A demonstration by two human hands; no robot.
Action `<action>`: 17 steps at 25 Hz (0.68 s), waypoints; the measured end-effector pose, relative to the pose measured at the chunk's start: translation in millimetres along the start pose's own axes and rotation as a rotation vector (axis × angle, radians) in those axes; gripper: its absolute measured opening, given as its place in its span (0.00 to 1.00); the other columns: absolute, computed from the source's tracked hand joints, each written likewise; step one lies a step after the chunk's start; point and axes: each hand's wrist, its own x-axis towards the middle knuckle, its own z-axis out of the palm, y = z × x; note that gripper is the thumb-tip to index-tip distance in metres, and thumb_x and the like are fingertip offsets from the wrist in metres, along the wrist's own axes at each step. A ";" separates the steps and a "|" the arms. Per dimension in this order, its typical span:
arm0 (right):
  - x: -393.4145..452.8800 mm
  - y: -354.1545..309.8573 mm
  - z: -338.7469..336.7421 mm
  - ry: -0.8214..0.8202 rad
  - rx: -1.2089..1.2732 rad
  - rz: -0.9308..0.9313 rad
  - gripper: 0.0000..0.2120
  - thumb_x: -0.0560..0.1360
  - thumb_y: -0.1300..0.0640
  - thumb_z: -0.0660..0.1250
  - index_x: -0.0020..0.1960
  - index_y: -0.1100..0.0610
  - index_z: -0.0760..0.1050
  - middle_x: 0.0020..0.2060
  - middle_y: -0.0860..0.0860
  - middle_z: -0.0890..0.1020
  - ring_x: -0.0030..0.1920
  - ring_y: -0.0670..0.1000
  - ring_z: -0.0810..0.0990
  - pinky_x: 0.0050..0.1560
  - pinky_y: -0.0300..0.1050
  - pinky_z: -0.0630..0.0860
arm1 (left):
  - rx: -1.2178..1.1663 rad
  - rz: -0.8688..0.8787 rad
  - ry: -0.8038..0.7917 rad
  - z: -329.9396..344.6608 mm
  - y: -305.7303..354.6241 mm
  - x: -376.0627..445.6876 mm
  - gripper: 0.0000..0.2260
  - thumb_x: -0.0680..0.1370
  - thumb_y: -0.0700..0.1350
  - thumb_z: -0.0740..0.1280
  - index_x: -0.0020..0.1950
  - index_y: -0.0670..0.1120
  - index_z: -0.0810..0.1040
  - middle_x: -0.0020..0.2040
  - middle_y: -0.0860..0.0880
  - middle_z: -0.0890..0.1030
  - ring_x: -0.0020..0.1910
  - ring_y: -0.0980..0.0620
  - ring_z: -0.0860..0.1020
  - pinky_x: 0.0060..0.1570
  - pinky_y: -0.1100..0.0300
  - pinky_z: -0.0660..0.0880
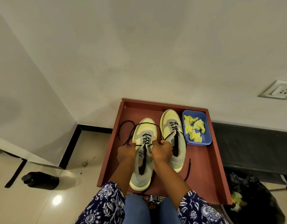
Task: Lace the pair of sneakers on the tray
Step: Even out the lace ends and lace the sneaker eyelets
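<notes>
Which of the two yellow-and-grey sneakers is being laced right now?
The left yellow-and-grey sneaker, nearer the camera: both hands, left hand and right hand, grip its black lace ends. The other sneaker, beside the blue plastic tub, is untouched.

Single head-worn wide-angle view, looking forward and steeply down from above the person's lap, close over the tray (215, 167) and both forearms, wall ahead, floor at left, edges bowed by the lens

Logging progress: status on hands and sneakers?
Left hand and right hand each pinch black lace. Left sneaker partly laced, on tray. Nothing blocking.
</notes>
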 end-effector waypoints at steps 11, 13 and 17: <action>-8.2 -24.8 -16.3 -0.373 0.116 -0.079 0.12 0.76 0.66 0.60 0.35 0.59 0.72 0.28 0.50 0.72 0.30 0.47 0.68 0.34 0.42 0.68 | 0.011 0.341 -0.254 -0.3 15.8 -4.0 0.04 0.75 0.43 0.67 0.46 0.45 0.82 0.43 0.45 0.83 0.45 0.47 0.81 0.50 0.51 0.78; -8.0 -27.5 -18.9 -0.424 0.109 -0.117 0.09 0.76 0.66 0.61 0.38 0.59 0.74 0.30 0.50 0.75 0.33 0.47 0.72 0.37 0.41 0.70 | 0.086 0.419 -0.281 -0.9 19.7 -7.2 0.05 0.76 0.41 0.67 0.47 0.43 0.82 0.42 0.45 0.83 0.45 0.47 0.81 0.49 0.53 0.77; -3.9 -29.8 -22.6 -0.466 0.044 -0.175 0.12 0.76 0.66 0.62 0.36 0.55 0.74 0.31 0.49 0.75 0.34 0.46 0.72 0.40 0.41 0.72 | 0.243 0.523 -0.342 -3.0 25.6 -7.4 0.09 0.76 0.41 0.67 0.54 0.42 0.81 0.43 0.46 0.82 0.45 0.50 0.79 0.49 0.55 0.77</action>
